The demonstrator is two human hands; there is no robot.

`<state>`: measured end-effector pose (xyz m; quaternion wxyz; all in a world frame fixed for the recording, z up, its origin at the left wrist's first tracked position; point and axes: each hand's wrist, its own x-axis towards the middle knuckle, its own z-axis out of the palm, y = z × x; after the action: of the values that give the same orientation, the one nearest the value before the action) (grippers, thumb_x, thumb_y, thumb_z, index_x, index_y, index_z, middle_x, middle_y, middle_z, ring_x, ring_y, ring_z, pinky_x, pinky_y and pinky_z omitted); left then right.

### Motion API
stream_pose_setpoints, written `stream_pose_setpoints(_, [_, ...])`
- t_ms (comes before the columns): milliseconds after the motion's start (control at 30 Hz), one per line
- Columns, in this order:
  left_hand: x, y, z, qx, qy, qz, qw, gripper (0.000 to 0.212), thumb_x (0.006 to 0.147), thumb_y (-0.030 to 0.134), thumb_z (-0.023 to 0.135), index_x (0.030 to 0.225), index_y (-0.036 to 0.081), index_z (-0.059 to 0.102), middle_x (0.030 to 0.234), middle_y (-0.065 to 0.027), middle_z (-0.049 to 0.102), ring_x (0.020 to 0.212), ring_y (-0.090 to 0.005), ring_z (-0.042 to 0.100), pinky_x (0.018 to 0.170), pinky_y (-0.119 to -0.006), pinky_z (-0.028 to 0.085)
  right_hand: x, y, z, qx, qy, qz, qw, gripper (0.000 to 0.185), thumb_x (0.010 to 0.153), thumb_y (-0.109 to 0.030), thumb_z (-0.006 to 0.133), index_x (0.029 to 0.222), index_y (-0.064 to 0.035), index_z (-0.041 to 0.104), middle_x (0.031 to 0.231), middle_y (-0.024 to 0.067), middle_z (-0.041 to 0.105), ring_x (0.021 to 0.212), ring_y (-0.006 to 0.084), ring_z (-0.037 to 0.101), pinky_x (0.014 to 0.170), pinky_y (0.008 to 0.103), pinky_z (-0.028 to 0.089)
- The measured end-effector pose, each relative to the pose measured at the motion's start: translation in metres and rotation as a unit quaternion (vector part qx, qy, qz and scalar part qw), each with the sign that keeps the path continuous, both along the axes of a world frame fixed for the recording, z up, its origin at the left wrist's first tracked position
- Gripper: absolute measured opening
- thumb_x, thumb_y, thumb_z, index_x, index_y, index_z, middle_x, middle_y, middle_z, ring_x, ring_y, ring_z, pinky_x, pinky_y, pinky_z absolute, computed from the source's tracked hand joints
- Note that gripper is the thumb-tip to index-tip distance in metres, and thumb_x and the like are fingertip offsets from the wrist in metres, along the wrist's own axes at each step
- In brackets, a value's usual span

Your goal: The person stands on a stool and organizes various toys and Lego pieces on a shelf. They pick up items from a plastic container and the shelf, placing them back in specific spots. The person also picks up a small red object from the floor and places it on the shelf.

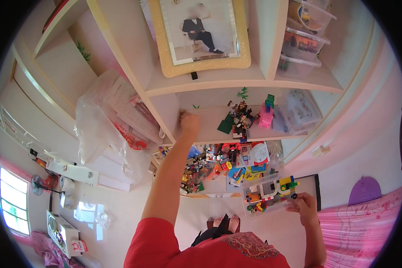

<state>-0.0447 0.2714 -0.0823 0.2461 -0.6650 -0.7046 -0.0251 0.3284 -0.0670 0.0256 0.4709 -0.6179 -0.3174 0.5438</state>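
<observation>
My left hand (190,123) reaches into the left end of the middle shelf (207,129), close to its side wall. Its fingers are bent; whether they hold something small there is too unclear to tell. Lower right, my right hand (304,207) grips the end of a clear plastic box (271,211). White, orange, yellow and green building-brick pieces (271,191) lie in that box. Further along the shelf from my left hand stand a pile of assembled dark bricks (243,117), a green baseplate (225,124) and a pink brick figure (266,115) with a green-headed rider.
A clear lidded box (299,109) fills the shelf's right end. Loose bricks (194,171) and booklets (254,154) crowd the lower shelf. Above are a framed photo (204,65) and stacked plastic boxes (301,43). A plastic bag (100,110) bulges from the left compartment.
</observation>
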Motion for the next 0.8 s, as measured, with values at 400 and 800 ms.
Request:
stream_pose_setpoints(400, [0.005,0.042,-0.011,0.062,-0.410,0.017,0.910,0.015,0.065,0.010,0.055,0.074,-0.002,0.060,0.086,-0.0224,0.058,0.088,-0.0331,0.054,0.082,-0.039,0.040,-0.001,0.000,-0.001,-0.001,0.029,-0.003,1.000,0.013,0.080,0.001,0.042,0.088,0.0071,0.051,0.082,0.0195,0.059,0.068,0.0273,0.063,0.060,0.0327,0.055])
stream_pose_setpoints(800, [0.048,0.002,0.023,-0.163,-0.306,-0.223,0.911,0.030,0.068,0.002,0.050,0.097,0.007,0.057,0.103,-0.0135,0.056,0.093,-0.0307,0.054,0.076,-0.041,0.046,-0.002,-0.005,-0.008,-0.007,0.018,0.010,1.000,0.011,0.080,0.001,0.043,0.086,0.0075,0.050,0.084,0.0201,0.059,0.070,0.0281,0.063,0.061,0.0342,0.055])
